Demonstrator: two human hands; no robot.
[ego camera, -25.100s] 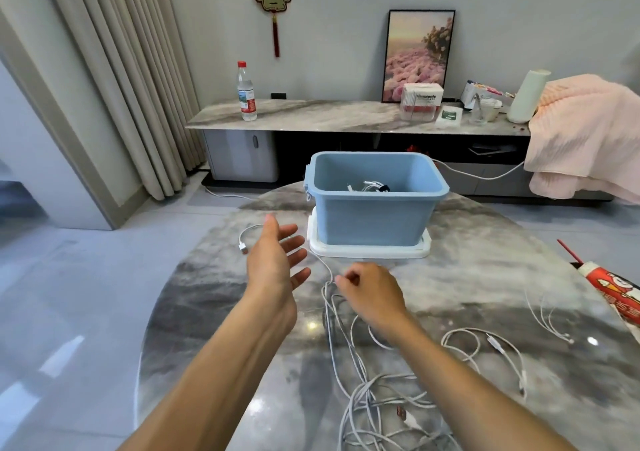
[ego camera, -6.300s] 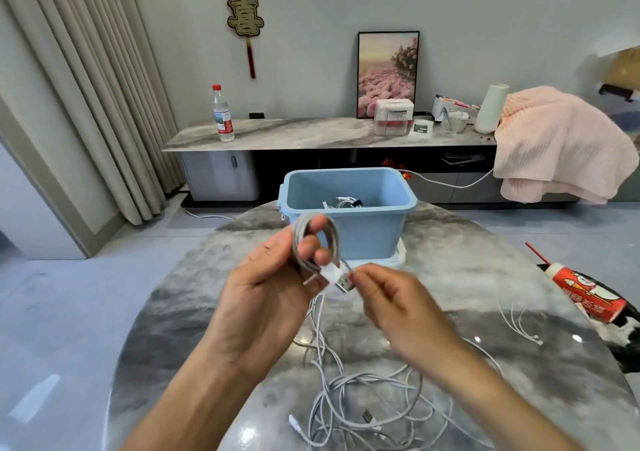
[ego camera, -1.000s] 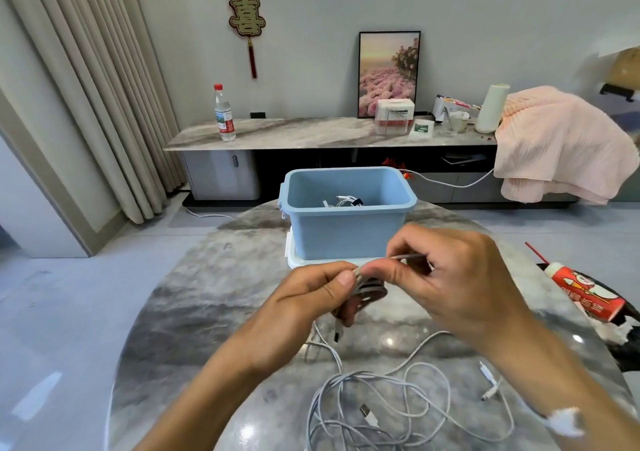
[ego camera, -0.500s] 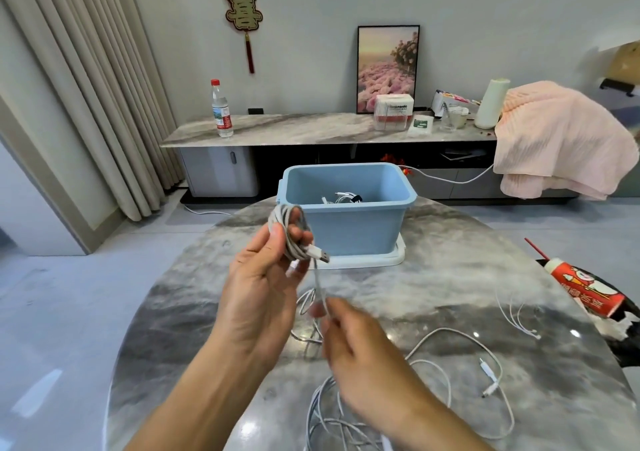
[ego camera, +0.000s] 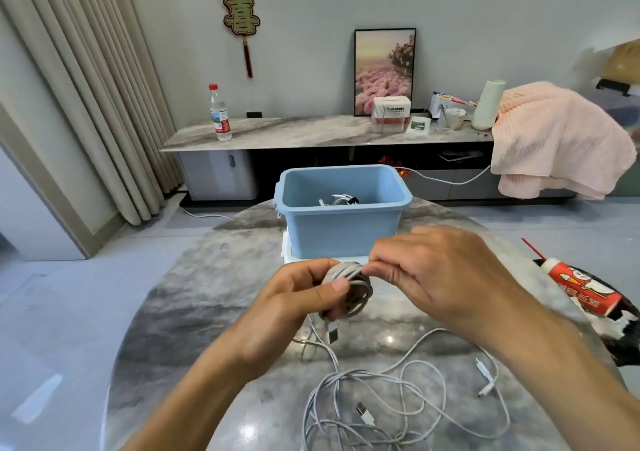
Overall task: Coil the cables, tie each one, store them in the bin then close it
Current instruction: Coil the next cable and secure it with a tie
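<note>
Mid-task: coiled cable pinched between left hand and right hand; some cables in bin, loose cables left on near tabletop.

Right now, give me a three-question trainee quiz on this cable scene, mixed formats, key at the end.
1. True or false: the white lid is on top of the blue bin.
2. Which hand grips the coiled cable? A) left hand B) neither hand
3. Fill in: the loose cables lie on the ____.

Key:
1. False; the bin is open and stands on the lid, with tied cables inside.
2. A; the right hand pinches a strand at the coil's top.
3. Table.
</note>
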